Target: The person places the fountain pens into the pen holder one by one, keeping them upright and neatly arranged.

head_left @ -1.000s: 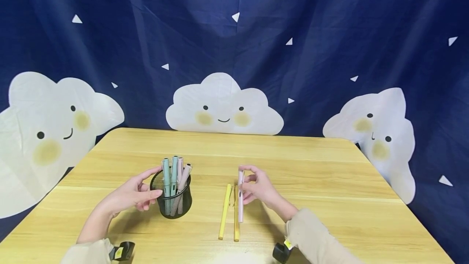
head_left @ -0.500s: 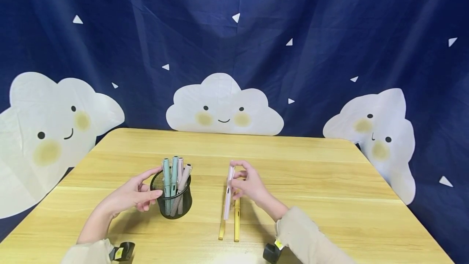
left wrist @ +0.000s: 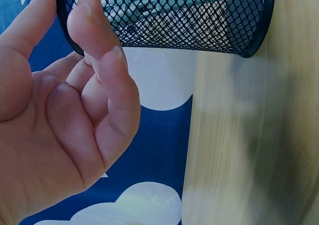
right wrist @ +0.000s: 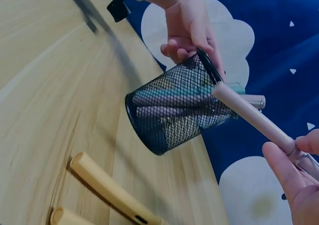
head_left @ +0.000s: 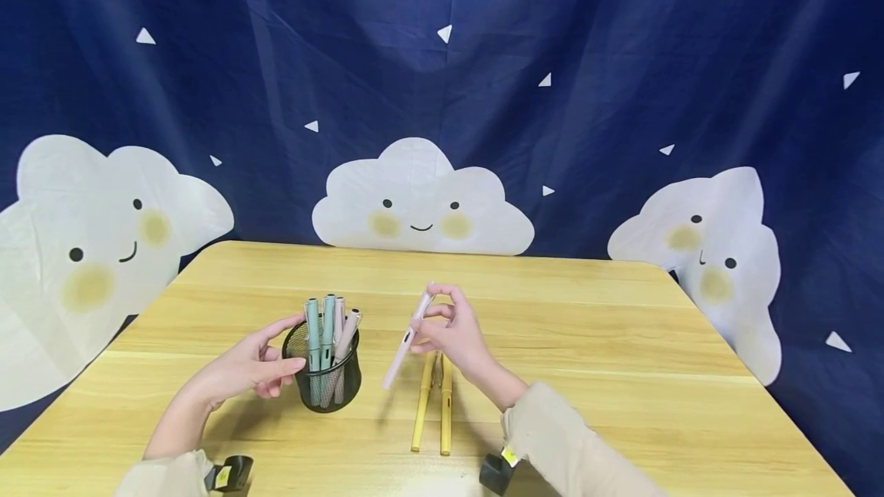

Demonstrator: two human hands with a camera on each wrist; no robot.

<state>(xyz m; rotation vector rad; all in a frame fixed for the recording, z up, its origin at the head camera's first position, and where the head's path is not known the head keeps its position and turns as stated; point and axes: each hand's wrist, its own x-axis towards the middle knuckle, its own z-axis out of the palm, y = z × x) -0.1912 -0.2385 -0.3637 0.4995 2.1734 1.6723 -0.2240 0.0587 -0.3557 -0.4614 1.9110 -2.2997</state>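
My left hand (head_left: 238, 366) holds the black mesh pen cup (head_left: 351, 380) by its rim, thumb at the near side and index finger at the far side. Two teal pens (head_left: 314, 332) and two pale pinkish ones (head_left: 348, 332) stand in it, caps up. Between thumb and fingers, my right hand (head_left: 456, 332) pinches a pale pink pen (head_left: 396, 365) near its clip end. That pen slants above the table, its lower end pointing toward the cup. In the right wrist view its free end overlaps the cup's rim (right wrist: 209, 65).
Two yellow pens (head_left: 420, 414) lie side by side on the wooden table (head_left: 587, 313), below my right hand. A dark blue curtain (head_left: 442, 60) with white clouds hangs behind the table's far edge. Black wrist cameras (head_left: 235, 472) sit at both sleeves.
My right hand has moved left and up with the pink pen, from beside the yellow pens toward the cup. The pen has gone from near vertical to slanted. My left hand stays put.
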